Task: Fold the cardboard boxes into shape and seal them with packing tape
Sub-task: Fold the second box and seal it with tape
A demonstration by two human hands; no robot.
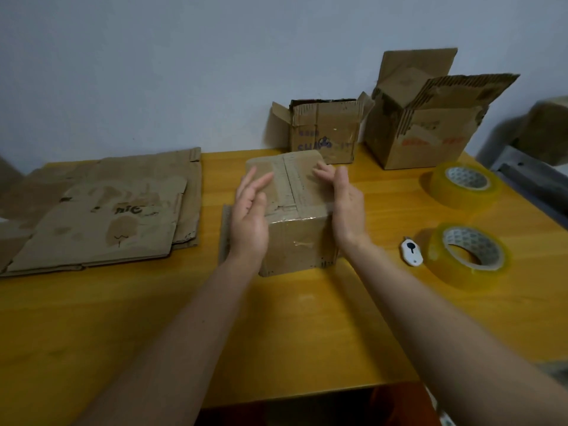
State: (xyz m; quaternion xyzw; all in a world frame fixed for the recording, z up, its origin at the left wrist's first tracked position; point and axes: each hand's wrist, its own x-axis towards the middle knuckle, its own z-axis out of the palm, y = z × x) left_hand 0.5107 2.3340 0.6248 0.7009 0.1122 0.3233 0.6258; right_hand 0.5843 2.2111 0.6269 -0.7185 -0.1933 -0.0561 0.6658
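Observation:
A small brown cardboard box (295,210) stands closed in the middle of the yellow wooden table (307,333), with clear tape running along its top seam. My left hand (250,210) is at the box's left side, fingers straight and spread, palm facing the box. My right hand (344,201) is at the box's right side with its fingers straight and its fingertips on the top face. Two rolls of clear packing tape lie to the right, one nearer (470,256) and one farther (465,184). A small white cutter (412,253) lies beside the nearer roll.
A stack of flattened cardboard boxes (101,216) lies on the left of the table. Two assembled boxes with open top flaps stand at the back against the wall, a small one (325,133) and a larger one (421,124). A grey object (531,176) sits past the table's right edge.

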